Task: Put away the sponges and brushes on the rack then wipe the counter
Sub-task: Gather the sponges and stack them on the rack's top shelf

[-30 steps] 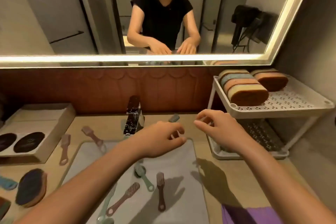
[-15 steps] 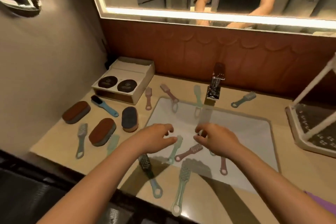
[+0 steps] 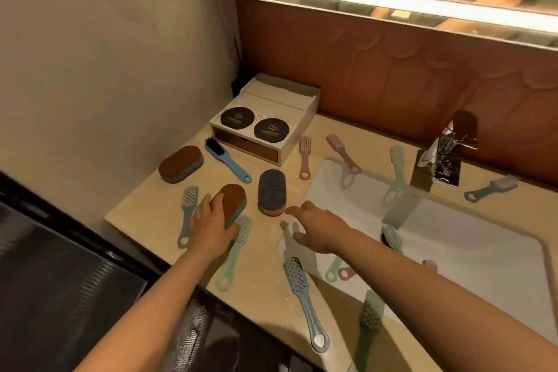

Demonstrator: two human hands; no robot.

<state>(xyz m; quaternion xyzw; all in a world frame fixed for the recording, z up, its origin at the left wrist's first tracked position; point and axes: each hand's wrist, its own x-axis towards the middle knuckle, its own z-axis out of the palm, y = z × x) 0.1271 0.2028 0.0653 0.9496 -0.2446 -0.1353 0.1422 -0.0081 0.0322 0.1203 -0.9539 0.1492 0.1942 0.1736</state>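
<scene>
Brown-topped oval sponge with grey base (image 3: 235,201): flat on beige stone counter (image 3: 271,290), left of white rectangular sink (image 3: 468,244), near front edge. Clamped at near end by left hand (image 3: 211,229), thumb against right flank, fingers curled over left flank. Right hand (image 3: 321,228): holding nothing, fingers spread apart and extended, above counter at sink's left rim, just beside grey-topped oval sponge with tan base (image 3: 271,190); contact with that sponge not discernible. Mint-green plastic brush (image 3: 234,254): partly under left hand, handle toward front edge. Pale grey-green plastic brush (image 3: 187,217): just left of left hand. Second brown-topped oval sponge (image 3: 181,164): farther back and left, well apart from both hands. Blue-handled brush with black bristles (image 3: 226,160): between second sponge and white open-front box (image 3: 302,118), two black round discs on box top. Pink plastic brush (image 3: 305,157): beside box. Light blue long-handled brush (image 3: 305,296): near front edge, below right forearm. Chrome faucet (image 3: 444,160): behind sink, against reddish-brown wall panel.
</scene>
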